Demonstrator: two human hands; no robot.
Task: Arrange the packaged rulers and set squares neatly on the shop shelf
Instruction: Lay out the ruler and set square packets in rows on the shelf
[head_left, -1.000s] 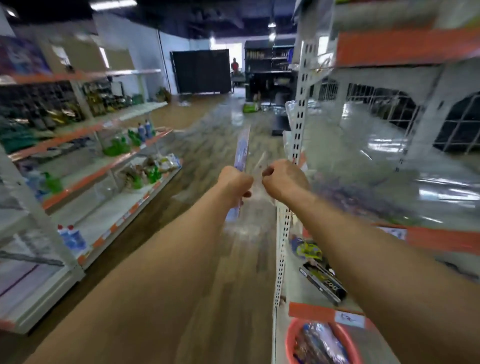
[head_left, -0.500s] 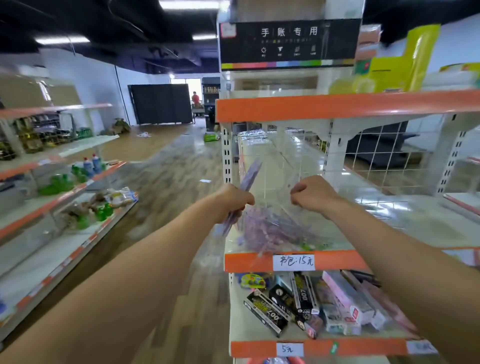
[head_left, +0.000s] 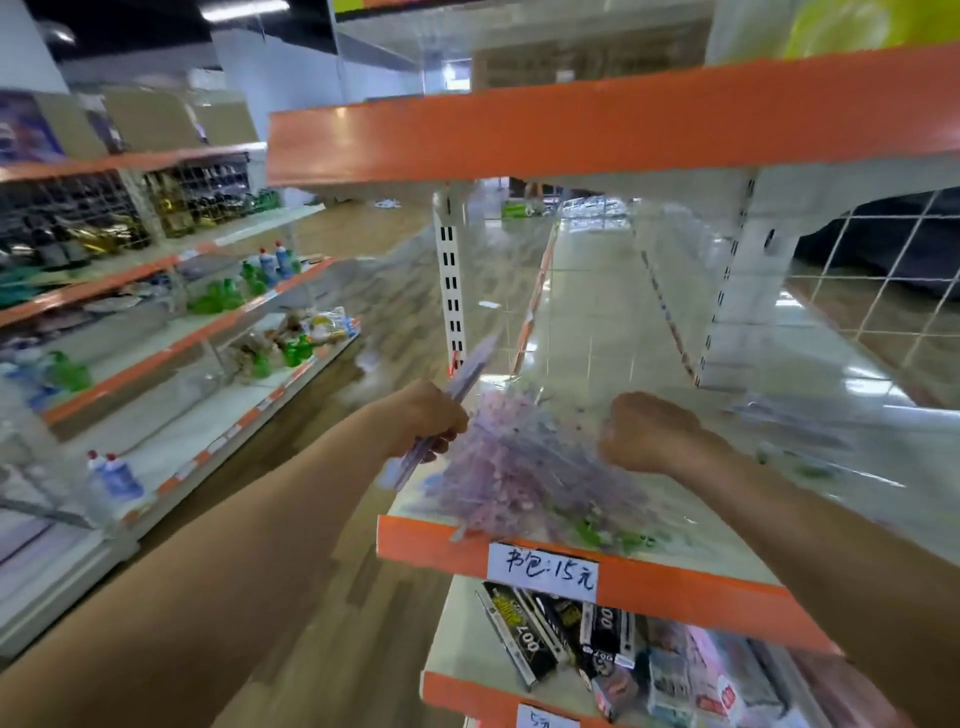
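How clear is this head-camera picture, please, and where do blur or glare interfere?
Head view: motion blur smears the ruler pile and the aisle shelves at left; glare whitens the glossy shelf surface; the wide lens bows the orange shelf edge; the price label is readable; the ruler in the left hand is blurred.

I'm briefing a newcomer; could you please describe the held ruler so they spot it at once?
Find the orange-edged shelf with the label marked 15. At its left end lies a pile of purple packaged rulers. Yours is the single ruler slanting upward from the left hand's grip, above it.
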